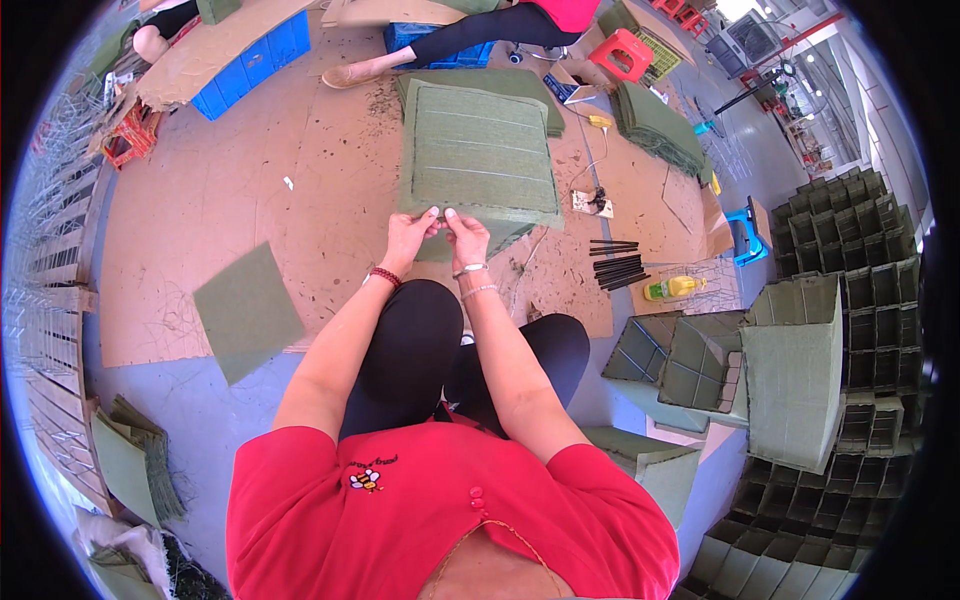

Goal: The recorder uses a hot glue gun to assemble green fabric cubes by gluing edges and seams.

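A square green fabric panel (482, 185) with several pale straight wires across it lies in front of my knees, on top of other green sheets. My left hand (408, 238) is closed in a pinch at the panel's near edge. Right beside it, my right hand (467, 240) pinches the same edge, thumbs almost touching. Whether a small piece is also between the fingers is too small to tell. A stack of green sheets (535, 90) shows just behind the panel.
A loose green sheet (250, 312) lies at left. Black sticks (620, 272), a yellow bottle (674, 288) and a power strip (592, 203) are at right, near open green boxes (700, 360). Stacked boxes (880, 320) stand far right. A co-worker's leg (450, 45) stretches across the back.
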Tool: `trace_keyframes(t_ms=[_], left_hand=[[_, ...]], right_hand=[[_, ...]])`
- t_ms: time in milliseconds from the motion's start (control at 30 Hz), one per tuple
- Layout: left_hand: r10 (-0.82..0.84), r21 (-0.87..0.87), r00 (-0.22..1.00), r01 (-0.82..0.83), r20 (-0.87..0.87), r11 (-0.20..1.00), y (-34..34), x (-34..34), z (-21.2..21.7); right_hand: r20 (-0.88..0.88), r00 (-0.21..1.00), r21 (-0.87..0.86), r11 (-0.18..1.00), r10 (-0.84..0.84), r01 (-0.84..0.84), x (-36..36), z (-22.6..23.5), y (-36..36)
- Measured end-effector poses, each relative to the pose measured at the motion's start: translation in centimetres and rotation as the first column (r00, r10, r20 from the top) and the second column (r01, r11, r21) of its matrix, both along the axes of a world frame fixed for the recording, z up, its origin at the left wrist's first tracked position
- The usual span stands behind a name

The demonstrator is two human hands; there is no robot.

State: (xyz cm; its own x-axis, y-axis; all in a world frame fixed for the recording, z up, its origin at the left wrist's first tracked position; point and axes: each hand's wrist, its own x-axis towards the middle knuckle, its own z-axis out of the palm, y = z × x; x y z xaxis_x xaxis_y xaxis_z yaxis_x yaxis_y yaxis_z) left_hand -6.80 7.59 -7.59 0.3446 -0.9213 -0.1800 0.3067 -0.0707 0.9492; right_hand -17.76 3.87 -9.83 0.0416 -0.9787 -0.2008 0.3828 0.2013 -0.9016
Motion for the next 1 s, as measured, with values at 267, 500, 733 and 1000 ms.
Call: trace_keyframes(t_ms=[267,500,733,1000], left_hand=[[0.024,0.046,0.991,-0.031,0.131,0.998,-0.1,0.1,-0.7],[0.079,-0.057,0.997,-0.078,0.021,0.995,0.0,1.3,-1.1],[0.086,-0.117,0.99,-0.073,0.113,0.99,-0.6,3.6,0.5],[-0.066,-0.145,0.986,0.088,0.15,0.986,0.6,2.5,1.2]], right_hand=[[-0.12,0.992,-0.062,0.998,-0.026,0.018,0.7,-0.3,0.1],[-0.017,0.999,0.042,0.998,-0.036,0.036,2.1,0.3,0.6],[-0.13,0.989,-0.061,0.995,0.065,-0.074,3.9,2.3,-0.3],[-0.279,0.844,0.067,0.867,-0.458,0.493,-12.0,-6.7,-2.3]])
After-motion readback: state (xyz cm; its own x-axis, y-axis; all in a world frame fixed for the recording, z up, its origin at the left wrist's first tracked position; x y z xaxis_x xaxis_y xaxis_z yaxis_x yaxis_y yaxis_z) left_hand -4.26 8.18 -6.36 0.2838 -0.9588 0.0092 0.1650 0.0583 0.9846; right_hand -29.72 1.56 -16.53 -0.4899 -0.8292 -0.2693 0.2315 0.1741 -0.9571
